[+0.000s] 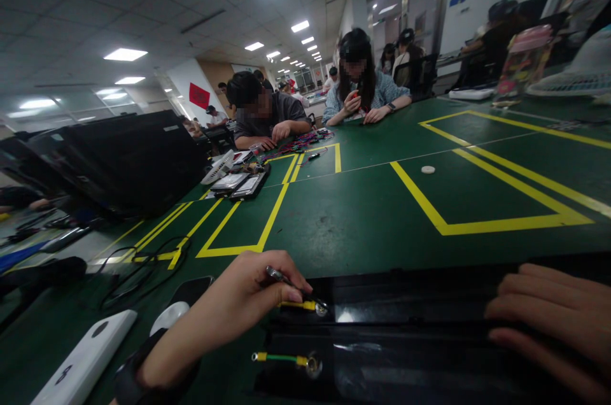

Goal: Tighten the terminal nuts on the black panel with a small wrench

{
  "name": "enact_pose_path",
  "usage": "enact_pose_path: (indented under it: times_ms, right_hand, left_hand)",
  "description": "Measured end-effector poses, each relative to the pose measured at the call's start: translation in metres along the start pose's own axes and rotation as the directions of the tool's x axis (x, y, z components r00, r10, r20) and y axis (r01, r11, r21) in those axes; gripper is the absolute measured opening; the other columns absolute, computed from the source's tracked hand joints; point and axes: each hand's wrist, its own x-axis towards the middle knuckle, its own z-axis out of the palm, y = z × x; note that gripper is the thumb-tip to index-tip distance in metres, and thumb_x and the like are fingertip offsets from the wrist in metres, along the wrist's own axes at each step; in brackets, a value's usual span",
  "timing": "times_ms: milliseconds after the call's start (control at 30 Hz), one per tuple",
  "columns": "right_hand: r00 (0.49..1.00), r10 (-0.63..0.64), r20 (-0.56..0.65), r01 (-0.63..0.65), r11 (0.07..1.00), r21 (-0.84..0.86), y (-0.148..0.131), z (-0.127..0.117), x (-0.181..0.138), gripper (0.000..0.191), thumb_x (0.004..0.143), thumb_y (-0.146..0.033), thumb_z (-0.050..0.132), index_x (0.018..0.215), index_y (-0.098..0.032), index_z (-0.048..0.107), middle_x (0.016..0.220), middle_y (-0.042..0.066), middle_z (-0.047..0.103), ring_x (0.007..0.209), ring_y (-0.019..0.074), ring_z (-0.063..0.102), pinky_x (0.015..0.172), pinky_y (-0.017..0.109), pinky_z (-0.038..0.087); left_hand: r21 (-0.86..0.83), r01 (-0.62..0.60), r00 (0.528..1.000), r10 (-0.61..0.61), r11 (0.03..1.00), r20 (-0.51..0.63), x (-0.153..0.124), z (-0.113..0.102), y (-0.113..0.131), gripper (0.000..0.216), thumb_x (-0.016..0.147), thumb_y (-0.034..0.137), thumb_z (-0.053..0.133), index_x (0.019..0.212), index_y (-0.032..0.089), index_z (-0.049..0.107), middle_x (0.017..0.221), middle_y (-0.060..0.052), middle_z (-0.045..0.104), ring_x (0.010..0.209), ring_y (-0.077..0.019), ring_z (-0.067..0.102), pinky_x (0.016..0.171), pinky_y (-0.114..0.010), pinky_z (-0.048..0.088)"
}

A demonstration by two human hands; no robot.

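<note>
My left hand (267, 287) is closed around a slim metal tool (281, 276), whose exact kind I cannot make out. Its dark tip reaches down to a round metal fastener (321, 309) at the end of a yellow-ended wire (298, 305). That fastener sits on a long black panel (405, 293). On a second black panel (405, 363), nearer to me, a green wire with yellow ring terminals (281, 358) ends at another fastener (312, 364). My right hand (548, 316) lies on the right part of the panels, its fingers stretched out and holding nothing.
Beside my left forearm are a white box-shaped device (86, 360), a white round object (169, 317) and a black cable (138, 271). Hard drives (248, 185) and dark monitors (124, 156) stand farther left. Two co-workers sit across the green table (334, 214). A white disc (428, 169) lies to the right.
</note>
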Motion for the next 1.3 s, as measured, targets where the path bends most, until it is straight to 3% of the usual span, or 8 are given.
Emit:
enact_pose_path:
  times_ms: [400, 467, 567, 700, 867, 1167, 1300]
  right_hand:
    - [0.999, 0.034, -0.034, -0.032, 0.999, 0.044, 0.001, -0.001, 0.002, 0.020, 0.099, -0.051, 0.054, 0.106, -0.036, 0.066, 0.096, -0.005, 0.069, 0.083, 0.0164, 0.068, 0.067, 0.026, 0.063]
    - [0.996, 0.057, -0.071, -0.052, 0.996, 0.071, 0.001, 0.000, 0.002, 0.020, 0.098, -0.050, 0.056, 0.105, -0.037, 0.069, 0.096, -0.005, 0.071, 0.084, 0.0185, 0.069, 0.066, 0.028, 0.063]
    - [0.987, 0.103, -0.127, -0.084, 0.985, 0.150, -0.001, 0.002, 0.007, 0.021, 0.093, -0.054, 0.064, 0.103, -0.039, 0.073, 0.088, -0.002, 0.071, 0.083, 0.0243, 0.068, 0.063, 0.033, 0.059]
    - [0.969, 0.173, -0.178, -0.123, 0.958, 0.260, -0.005, 0.004, 0.016, 0.026, 0.087, -0.062, 0.069, 0.102, -0.041, 0.075, 0.079, 0.000, 0.068, 0.081, 0.0273, 0.066, 0.060, 0.035, 0.055]
    - [0.956, 0.212, -0.204, -0.140, 0.936, 0.322, -0.009, 0.005, 0.021, 0.030, 0.087, -0.066, 0.068, 0.102, -0.041, 0.075, 0.077, 0.001, 0.067, 0.080, 0.0273, 0.065, 0.059, 0.035, 0.054]
    - [0.976, 0.161, -0.147, -0.123, 0.963, 0.239, -0.007, -0.001, 0.015, 0.029, 0.089, -0.063, 0.067, 0.105, -0.041, 0.074, 0.081, 0.000, 0.069, 0.082, 0.0273, 0.067, 0.061, 0.035, 0.056]
    - [0.990, 0.110, -0.087, -0.095, 0.984, 0.153, -0.003, -0.003, 0.010, 0.023, 0.096, -0.056, 0.060, 0.104, -0.038, 0.071, 0.091, -0.003, 0.070, 0.083, 0.0215, 0.068, 0.066, 0.031, 0.061]
  left_hand:
    - [-0.140, 0.011, 1.000, -0.009, 0.990, 0.019, 0.003, -0.004, -0.003, 0.011, 0.089, 0.011, 0.072, 0.084, 0.021, 0.073, 0.092, -0.003, 0.086, 0.086, -0.0167, 0.080, 0.075, -0.025, 0.062]
    - [-0.166, 0.017, 0.999, -0.023, 0.986, -0.035, -0.001, -0.003, -0.001, 0.010, 0.090, 0.013, 0.072, 0.086, 0.022, 0.072, 0.092, -0.002, 0.086, 0.086, -0.0158, 0.080, 0.075, -0.024, 0.062]
    - [-0.154, 0.019, 0.977, -0.050, 0.988, -0.206, -0.008, 0.002, 0.004, 0.007, 0.090, 0.017, 0.073, 0.091, 0.024, 0.073, 0.092, 0.000, 0.085, 0.083, -0.0149, 0.081, 0.074, -0.022, 0.064]
    - [0.049, 0.041, 0.929, -0.020, 0.998, -0.369, -0.017, 0.017, 0.010, 0.005, 0.089, 0.021, 0.074, 0.090, 0.026, 0.076, 0.087, 0.002, 0.085, 0.074, -0.0153, 0.081, 0.065, -0.020, 0.064]
    - [0.265, 0.021, 0.929, 0.079, 0.964, -0.362, -0.022, 0.030, 0.011, 0.008, 0.090, 0.019, 0.072, 0.089, 0.027, 0.074, 0.085, 0.004, 0.086, 0.072, -0.0141, 0.082, 0.063, -0.019, 0.061]
    - [0.292, 0.037, 0.953, 0.054, 0.956, -0.299, -0.022, 0.027, 0.013, 0.005, 0.092, 0.022, 0.070, 0.088, 0.025, 0.072, 0.085, 0.002, 0.086, 0.074, -0.0175, 0.082, 0.063, -0.022, 0.062]
    - [0.295, 0.015, 0.953, 0.076, 0.955, -0.293, -0.019, 0.028, 0.011, 0.007, 0.092, 0.019, 0.069, 0.090, 0.024, 0.073, 0.084, 0.001, 0.085, 0.074, -0.0166, 0.081, 0.063, -0.022, 0.061]
